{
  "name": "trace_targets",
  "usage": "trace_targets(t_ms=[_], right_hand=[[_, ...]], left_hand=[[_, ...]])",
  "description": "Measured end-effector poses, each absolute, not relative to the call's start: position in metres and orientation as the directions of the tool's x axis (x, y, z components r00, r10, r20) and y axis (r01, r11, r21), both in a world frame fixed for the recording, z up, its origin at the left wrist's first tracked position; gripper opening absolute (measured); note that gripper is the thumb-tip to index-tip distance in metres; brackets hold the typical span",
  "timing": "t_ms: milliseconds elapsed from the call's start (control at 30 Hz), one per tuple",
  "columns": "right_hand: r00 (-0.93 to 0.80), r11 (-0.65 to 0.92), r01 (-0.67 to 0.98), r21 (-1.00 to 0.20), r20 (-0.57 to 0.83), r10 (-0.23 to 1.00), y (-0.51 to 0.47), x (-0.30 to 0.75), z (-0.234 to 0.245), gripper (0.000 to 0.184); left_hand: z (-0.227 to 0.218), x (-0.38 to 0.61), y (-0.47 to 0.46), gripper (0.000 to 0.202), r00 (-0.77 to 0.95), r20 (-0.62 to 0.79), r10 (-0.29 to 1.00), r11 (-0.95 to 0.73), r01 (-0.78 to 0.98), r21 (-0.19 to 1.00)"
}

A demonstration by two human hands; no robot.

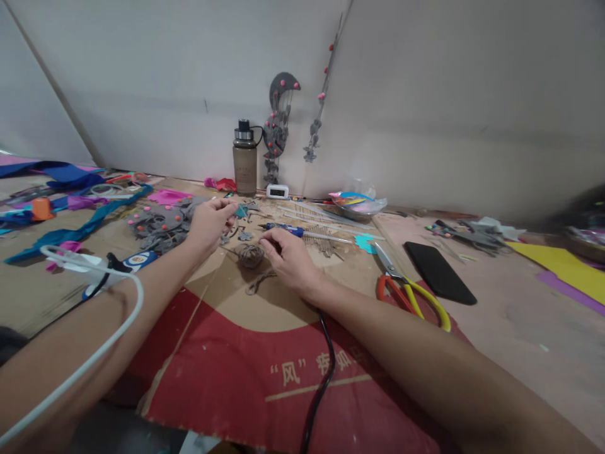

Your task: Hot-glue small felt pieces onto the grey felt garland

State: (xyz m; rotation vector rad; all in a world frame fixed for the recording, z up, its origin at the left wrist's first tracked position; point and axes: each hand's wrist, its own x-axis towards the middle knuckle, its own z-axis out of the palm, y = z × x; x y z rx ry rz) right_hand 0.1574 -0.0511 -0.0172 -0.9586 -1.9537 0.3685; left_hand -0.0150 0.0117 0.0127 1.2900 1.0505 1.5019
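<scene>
My left hand (pixel 211 224) is raised over the cardboard with its fingers pinched. A small teal felt piece (pixel 241 210) shows at its fingertips. Close by on the right, my right hand (pixel 289 257) rests low with thumb and fingers together; what they hold, if anything, is hidden. Beside its fingertips lies a coil of grey cord (pixel 250 256), and a loose loop of cord runs toward the palm. Small grey felt flowers (pixel 244 236) lie between the hands. Behind the right hand is a blue glue gun or pen-like tool (pixel 290 230), its exact kind unclear.
Scissors (pixel 390 268) with red and yellow handles and a black phone (pixel 439 272) lie right. A bottle (pixel 244 161) and small clock (pixel 277 191) stand by the wall. Grey felt pieces with pink balls (pixel 158 221) are left. A black cable (pixel 326 372) crosses the red-printed cardboard (pixel 212 378).
</scene>
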Motion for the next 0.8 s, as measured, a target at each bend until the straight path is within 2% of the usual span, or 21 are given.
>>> trace_targets(t_ms=[167,300,367,400,467,533,600,700,800], right_hand=[[-0.483,0.773,0.463,-0.435,0.607,0.631,-0.06,0.154,-0.018,0.02],[-0.739,0.913,0.378,-0.15,0.545,0.396,-0.072,0.152,-0.013,0.023],[-0.768,0.942,0.321,-0.098,0.554,0.32,-0.076,0.153,-0.009,0.026],[-0.739,0.938,0.32,-0.131,0.585,0.334,-0.077,0.154,-0.007,0.027],[-0.591,0.879,0.381,-0.289,0.654,0.471,-0.074,0.157,-0.003,0.026],[-0.35,0.739,0.487,-0.466,0.671,0.653,-0.066,0.163,-0.004,0.023],[-0.105,0.555,0.61,-0.566,0.637,0.764,-0.052,0.17,-0.008,0.023],[0.089,0.282,0.767,-0.576,0.531,0.843,-0.03,0.182,-0.02,0.028],[0.091,0.102,0.846,-0.524,0.33,0.94,-0.017,0.19,-0.031,0.032]], left_hand=[[0.013,-0.026,0.021,0.013,-0.136,0.232,0.963,-0.256,-0.202,0.945],[0.015,-0.03,0.026,0.018,-0.122,0.196,0.973,-0.224,-0.29,0.931],[0.016,-0.03,0.026,0.019,-0.112,0.203,0.973,-0.227,-0.288,0.93],[0.016,-0.029,0.026,0.018,-0.109,0.208,0.972,-0.231,-0.291,0.928],[0.017,-0.028,0.024,0.016,-0.103,0.219,0.97,-0.24,-0.316,0.918],[0.018,-0.026,0.021,0.013,-0.085,0.233,0.969,-0.248,-0.346,0.905],[0.018,-0.024,0.018,0.011,-0.064,0.251,0.966,-0.257,-0.345,0.903],[0.019,-0.021,0.014,0.015,-0.054,0.268,0.962,-0.271,-0.306,0.913],[0.02,-0.018,0.01,0.017,-0.058,0.275,0.96,-0.28,-0.263,0.923]])
